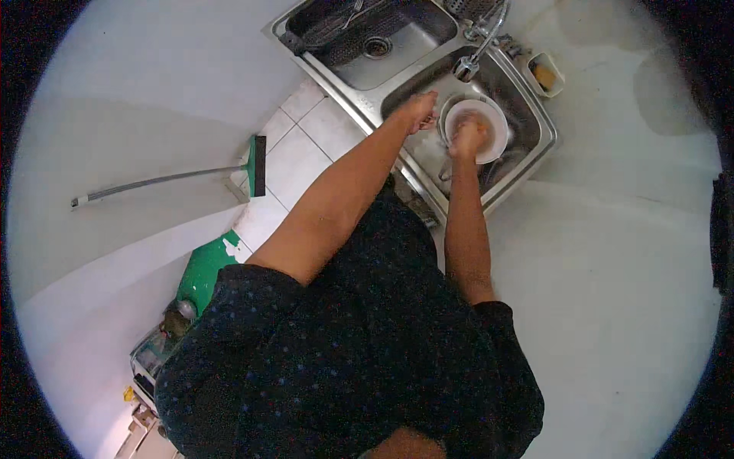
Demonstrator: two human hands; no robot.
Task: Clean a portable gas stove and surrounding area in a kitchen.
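Observation:
A white bowl (499, 137) sits in the right basin (424, 150) of a stainless steel sink, and another rounded dish edge shows under its left side. My right hand (467, 137) reaches into the bowl and is blurred. Something orange shows beside its fingers, too smeared to name. Just left of the bowl, my left hand (421, 112) hovers over the basin with its fingers curled; whether it holds anything is hidden. Above the bowl hangs the faucet head (465, 69) on a flexible metal hose.
The left basin (410, 49) has a drain and a fork (352, 14) at its far side. A white dish (561, 86) with a yellowish sponge (543, 76) stands right of the sink. A green-headed floor squeegee (252, 166) leans at the left, above white floor tiles (298, 155).

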